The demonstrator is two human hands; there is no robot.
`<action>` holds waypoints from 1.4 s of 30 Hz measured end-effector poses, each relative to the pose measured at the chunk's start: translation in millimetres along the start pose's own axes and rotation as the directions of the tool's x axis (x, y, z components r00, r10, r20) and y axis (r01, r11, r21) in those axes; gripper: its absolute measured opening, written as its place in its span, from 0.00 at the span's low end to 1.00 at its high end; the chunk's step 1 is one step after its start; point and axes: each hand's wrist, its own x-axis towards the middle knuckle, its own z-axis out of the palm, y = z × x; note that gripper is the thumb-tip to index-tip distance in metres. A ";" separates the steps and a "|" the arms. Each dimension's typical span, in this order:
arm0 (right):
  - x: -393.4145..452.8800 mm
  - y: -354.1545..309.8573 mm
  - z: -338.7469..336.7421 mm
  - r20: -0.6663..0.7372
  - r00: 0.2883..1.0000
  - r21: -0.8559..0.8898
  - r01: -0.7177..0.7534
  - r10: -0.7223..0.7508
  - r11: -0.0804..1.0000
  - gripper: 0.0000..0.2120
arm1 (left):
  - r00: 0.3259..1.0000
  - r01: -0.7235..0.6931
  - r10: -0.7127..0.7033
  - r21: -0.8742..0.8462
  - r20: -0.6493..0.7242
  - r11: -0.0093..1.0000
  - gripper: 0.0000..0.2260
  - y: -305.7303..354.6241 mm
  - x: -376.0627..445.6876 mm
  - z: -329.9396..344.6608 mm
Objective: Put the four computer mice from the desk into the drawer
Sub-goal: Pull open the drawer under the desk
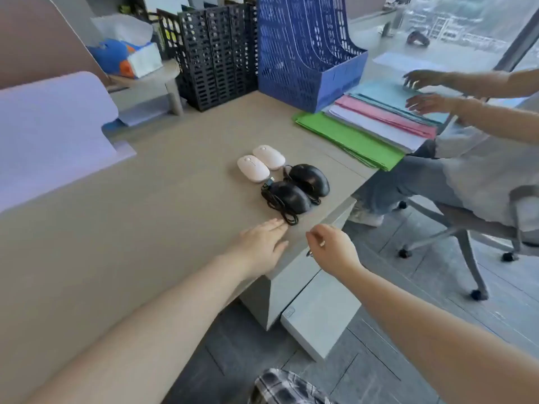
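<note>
Left hand [259, 243] flat, black mice [300, 185] diagonal

A grey-beige counter [145, 199] fills the left side, ending at a corner above dark grey floor tiles [364, 374]. At its back stand black mesh file racks [215, 56] beside a blue file rack [306, 51]. Daylight comes through a large window [466, 21] at the upper right. A grey wheeled office chair [466, 228] stands nearby.
</note>
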 end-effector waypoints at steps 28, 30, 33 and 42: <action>43.8 90.6 114.8 0.305 0.774 0.583 -0.612 0.555 0.534 0.11 | 0.954 -0.087 0.148 0.233 -0.259 0.968 0.21 -3.4 10.2 67.4; 39.4 90.5 113.7 0.291 0.791 0.568 -0.596 0.538 0.568 0.14 | 0.953 -0.084 0.149 0.239 -0.265 0.967 0.21 -3.5 10.1 67.5; 35.8 97.2 107.7 0.309 0.790 0.581 -0.598 0.530 0.552 0.15 | 0.954 -0.085 0.147 0.236 -0.260 0.968 0.21 -2.5 9.9 66.9; 2.7 111.9 83.8 -0.262 0.960 0.148 -0.061 0.099 0.987 0.17 | 0.961 -0.076 0.129 0.217 -0.245 0.973 0.21 0.6 6.7 66.0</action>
